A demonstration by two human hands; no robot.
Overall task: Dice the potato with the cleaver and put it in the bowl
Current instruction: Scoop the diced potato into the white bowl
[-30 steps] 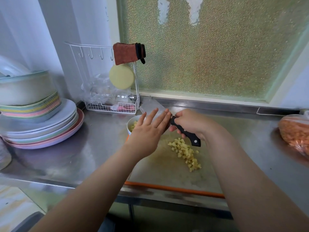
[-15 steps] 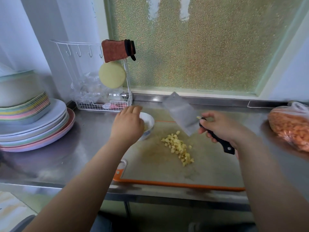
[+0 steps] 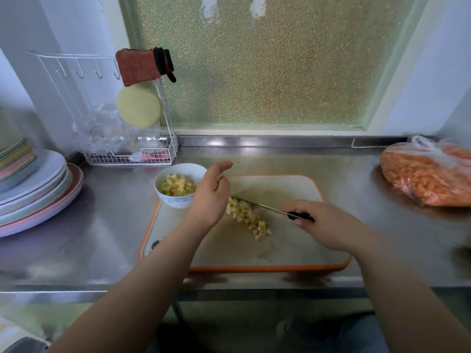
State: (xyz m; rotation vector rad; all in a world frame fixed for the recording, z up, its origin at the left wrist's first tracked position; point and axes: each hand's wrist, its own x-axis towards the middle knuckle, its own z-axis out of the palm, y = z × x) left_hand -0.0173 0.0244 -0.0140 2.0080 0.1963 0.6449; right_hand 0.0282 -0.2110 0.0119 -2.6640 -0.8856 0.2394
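Clenched round the black handle of the cleaver, the right hand holds the blade low on its edge against the far side of the diced potato; half a second ago the same hand held the cleaver raised above the board with its flat face showing. The left hand holds nothing, its fingers loosely bent and apart, and it stands at the near-left end of the dice beside the blade tip, whereas earlier it rested on the rim of the bowl.

Under everything runs the steel counter, with a frosted window behind it. A stack of plates sits at the left edge, and a bag of orange pieces lies at the right. A white wire rack stands at the back left, carrying a red cloth and a round yellow sponge.

On the counter lies the orange-rimmed cutting board. The white bowl sits on its far-left corner, already holding potato cubes and now uncovered. The remaining dice form a narrow heap running diagonally across the middle of the board.
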